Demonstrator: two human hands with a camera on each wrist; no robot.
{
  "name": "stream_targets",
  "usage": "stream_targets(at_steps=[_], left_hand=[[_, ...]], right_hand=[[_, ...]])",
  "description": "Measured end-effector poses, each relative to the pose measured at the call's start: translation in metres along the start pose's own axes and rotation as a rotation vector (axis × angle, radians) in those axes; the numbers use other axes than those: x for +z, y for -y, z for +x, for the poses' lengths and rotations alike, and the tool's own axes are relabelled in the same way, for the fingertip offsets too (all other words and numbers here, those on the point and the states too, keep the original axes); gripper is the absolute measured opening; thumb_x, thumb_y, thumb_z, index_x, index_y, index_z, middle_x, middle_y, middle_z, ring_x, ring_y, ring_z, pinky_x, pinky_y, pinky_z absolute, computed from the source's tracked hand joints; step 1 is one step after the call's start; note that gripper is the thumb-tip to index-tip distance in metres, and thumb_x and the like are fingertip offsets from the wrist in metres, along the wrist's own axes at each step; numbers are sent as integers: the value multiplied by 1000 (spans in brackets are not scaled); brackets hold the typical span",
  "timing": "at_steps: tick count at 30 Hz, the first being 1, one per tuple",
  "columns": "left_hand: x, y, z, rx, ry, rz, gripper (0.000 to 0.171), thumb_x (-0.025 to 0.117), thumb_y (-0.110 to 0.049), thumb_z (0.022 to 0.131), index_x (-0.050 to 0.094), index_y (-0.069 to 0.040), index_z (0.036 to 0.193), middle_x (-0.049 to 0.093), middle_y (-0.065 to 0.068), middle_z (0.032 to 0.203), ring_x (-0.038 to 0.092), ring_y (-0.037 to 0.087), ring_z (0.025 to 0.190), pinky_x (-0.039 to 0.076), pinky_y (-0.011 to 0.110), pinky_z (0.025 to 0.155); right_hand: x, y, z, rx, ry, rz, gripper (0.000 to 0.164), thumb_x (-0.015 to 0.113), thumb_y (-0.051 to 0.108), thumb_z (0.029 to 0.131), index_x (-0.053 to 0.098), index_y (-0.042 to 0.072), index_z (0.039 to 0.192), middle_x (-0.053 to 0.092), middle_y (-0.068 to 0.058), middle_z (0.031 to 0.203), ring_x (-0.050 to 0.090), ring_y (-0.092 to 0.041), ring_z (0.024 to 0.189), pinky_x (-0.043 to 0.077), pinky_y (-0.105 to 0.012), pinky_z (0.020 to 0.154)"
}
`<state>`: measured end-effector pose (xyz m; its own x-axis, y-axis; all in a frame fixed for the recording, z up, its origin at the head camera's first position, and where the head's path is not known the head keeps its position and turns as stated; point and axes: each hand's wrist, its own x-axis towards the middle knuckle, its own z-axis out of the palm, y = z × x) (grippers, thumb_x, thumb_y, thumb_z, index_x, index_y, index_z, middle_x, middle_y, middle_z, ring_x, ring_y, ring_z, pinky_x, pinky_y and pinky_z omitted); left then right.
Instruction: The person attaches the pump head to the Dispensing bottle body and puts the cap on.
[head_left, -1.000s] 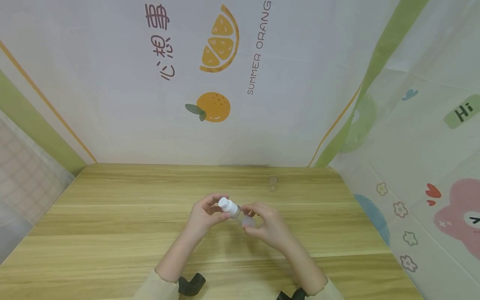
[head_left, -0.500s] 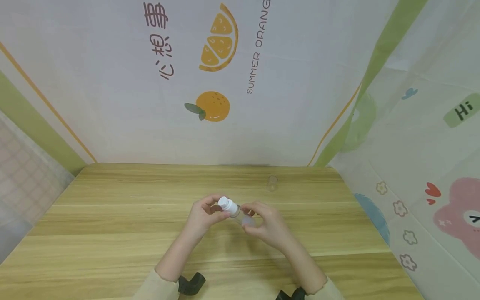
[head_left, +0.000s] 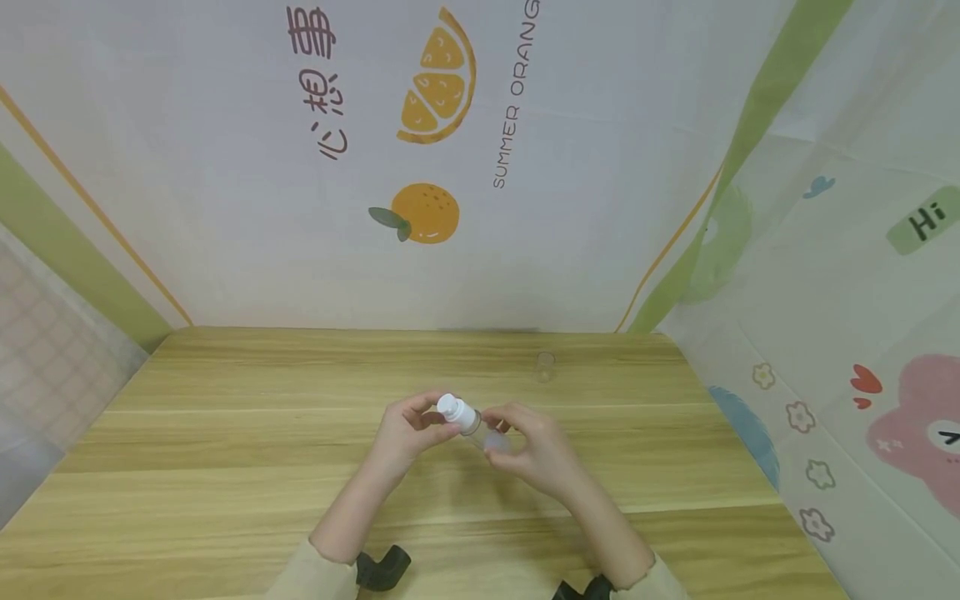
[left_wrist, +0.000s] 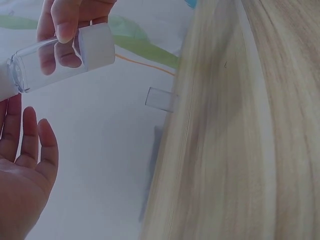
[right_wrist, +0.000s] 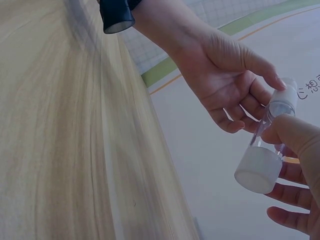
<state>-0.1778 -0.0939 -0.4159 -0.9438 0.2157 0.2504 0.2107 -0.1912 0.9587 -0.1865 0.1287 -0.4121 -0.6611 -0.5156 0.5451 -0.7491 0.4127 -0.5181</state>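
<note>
A small clear bottle point(left_wrist: 32, 72) with a white pump top point(head_left: 460, 416) is held tilted above the table, between both hands. My left hand point(head_left: 401, 432) pinches the white top between thumb and fingers; in the left wrist view its other fingers spread loosely beneath. Around the clear body, close to the white base point(right_wrist: 258, 170), my right hand point(head_left: 538, 448) grips with thumb and fingers. The top sits against the bottle's neck, and how tightly it is fastened cannot be seen. A transparent cap point(head_left: 545, 367) stands on the table, beyond the right hand.
The wood-grain table point(head_left: 262, 450) ends at a white printed cloth point(head_left: 570, 267) behind it. Another patterned cloth point(head_left: 847, 333) hangs along the right side. Black wrist mounts point(head_left: 384, 568) show at the near edge.
</note>
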Motion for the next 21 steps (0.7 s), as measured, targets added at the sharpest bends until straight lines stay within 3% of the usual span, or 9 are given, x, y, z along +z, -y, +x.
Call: stream_targets(at_steps=[6, 12, 21], left_hand=[[-1, -1, -2, -1, 20, 7, 32, 75, -4, 81, 66, -2, 112, 66, 2, 110, 62, 25, 94, 51, 39, 84], [-1, -4, -3, -3, 46, 12, 38, 73, -5, 83, 60, 7, 117, 64, 3, 113, 61, 28, 98, 50, 41, 86], [-1, -5, -3, 13, 73, 15, 38, 71, -5, 84, 59, 8, 119, 63, 4, 114, 61, 27, 99, 49, 43, 87]], right_hand=[[0, 0, 0, 0, 6, -5, 42, 80, 7, 73, 66, 11, 112, 66, 5, 103, 61, -12, 88, 54, -32, 71], [0, 0, 0, -19, 3, -8, 41, 80, 7, 73, 66, 10, 112, 67, 0, 103, 62, -13, 87, 55, -32, 70], [1, -1, -1, -21, 1, -11, 42, 80, 5, 73, 66, 11, 113, 68, -4, 103, 62, -13, 87, 54, -31, 71]])
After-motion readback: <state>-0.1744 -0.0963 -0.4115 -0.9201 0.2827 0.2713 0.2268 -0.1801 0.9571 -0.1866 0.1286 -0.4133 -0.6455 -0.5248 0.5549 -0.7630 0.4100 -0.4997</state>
